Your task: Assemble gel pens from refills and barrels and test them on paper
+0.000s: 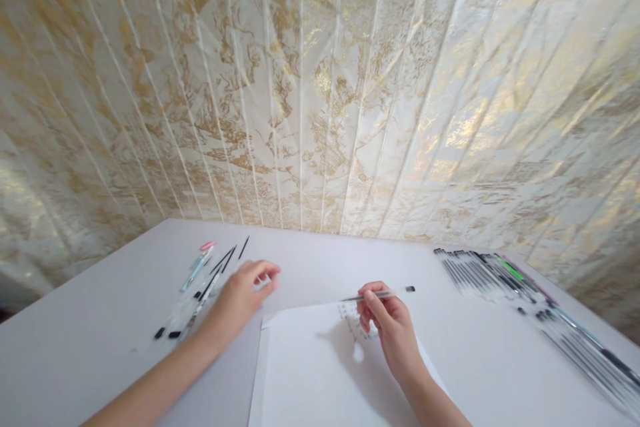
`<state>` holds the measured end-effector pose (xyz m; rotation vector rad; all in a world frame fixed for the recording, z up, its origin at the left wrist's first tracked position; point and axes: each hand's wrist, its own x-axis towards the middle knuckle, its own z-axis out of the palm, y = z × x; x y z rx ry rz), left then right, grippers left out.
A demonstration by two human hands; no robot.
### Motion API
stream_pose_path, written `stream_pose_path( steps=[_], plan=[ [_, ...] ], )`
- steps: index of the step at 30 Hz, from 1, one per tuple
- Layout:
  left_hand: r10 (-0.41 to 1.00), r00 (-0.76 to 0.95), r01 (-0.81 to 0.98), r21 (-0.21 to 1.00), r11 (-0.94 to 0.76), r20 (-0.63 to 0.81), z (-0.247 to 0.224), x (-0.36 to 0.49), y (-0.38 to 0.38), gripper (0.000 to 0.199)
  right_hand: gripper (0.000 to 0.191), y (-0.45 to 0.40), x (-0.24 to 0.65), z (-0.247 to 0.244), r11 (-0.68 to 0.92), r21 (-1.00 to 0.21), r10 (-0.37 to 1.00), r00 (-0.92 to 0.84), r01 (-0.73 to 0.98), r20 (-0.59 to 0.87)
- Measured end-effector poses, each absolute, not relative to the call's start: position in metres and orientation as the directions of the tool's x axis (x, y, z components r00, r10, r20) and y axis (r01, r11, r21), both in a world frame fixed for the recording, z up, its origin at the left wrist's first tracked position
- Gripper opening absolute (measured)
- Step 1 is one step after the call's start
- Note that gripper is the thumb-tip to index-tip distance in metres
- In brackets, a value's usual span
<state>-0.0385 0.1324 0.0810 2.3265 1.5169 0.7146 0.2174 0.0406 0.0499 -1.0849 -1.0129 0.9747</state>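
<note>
My right hand (pixel 387 320) is closed round a slim gel pen (pixel 383 294) with a clear barrel and a black end. The pen lies nearly level above the top of a white sheet of paper (pixel 300 360). Small dark marks show on the paper near that hand. My left hand (pixel 250 287) is raised to the left of the paper's upper corner, with thumb and fingers apart and nothing between them. Close to it lies a loose group of pens and parts, including thin black sticks (pixel 223 260) and a light blue pen (pixel 194 272).
A row of pens and refills (pixel 470 272) lies at the back right of the white table (pixel 320 260), one bright green (pixel 510 267). More thin refills (pixel 585 360) lie nearer on the right. A pink item (pixel 208 245) lies at the back left. A gold-patterned curtain (pixel 320 93) hangs behind.
</note>
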Motion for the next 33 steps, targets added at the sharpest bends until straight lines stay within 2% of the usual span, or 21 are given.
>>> stream_pose_path(
  steps=[3, 6, 9, 14, 22, 33],
  plan=[
    [0.851, 0.480, 0.578, 0.654, -0.488, 0.211, 0.073, -0.004, 0.087, 0.011, 0.030, 0.036, 0.210, 0.061, 0.205, -0.979, 0.961, 0.195, -0.026, 0.196],
    [0.859, 0.499, 0.505, 0.767, -0.397, 0.116, 0.066, 0.013, 0.064, 0.009, 0.033, 0.030, 0.203, 0.067, 0.189, -0.977, 0.970, 0.134, 0.097, 0.201],
    [0.871, 0.489, 0.516, 0.788, -0.337, 0.053, 0.060, 0.016, 0.063, 0.008, 0.034, 0.027, 0.197, 0.069, 0.206, -0.953, 0.969, 0.092, 0.223, 0.231],
    [0.869, 0.494, 0.502, 0.805, -0.316, 0.032, 0.054, 0.016, 0.069, 0.008, 0.032, 0.025, 0.193, 0.067, 0.275, -0.891, 0.952, 0.025, 0.361, 0.304],
    [0.855, 0.519, 0.433, 0.867, -0.247, -0.016, 0.056, 0.018, 0.064, 0.011, 0.035, 0.021, 0.185, 0.060, 0.255, -0.811, 0.965, -0.086, 0.526, 0.248],
    [0.850, 0.527, 0.363, 0.909, -0.206, -0.018, 0.050, 0.015, 0.069, 0.014, 0.033, 0.027, 0.173, 0.048, 0.187, -0.911, 0.982, -0.052, 0.367, 0.180]
  ],
)
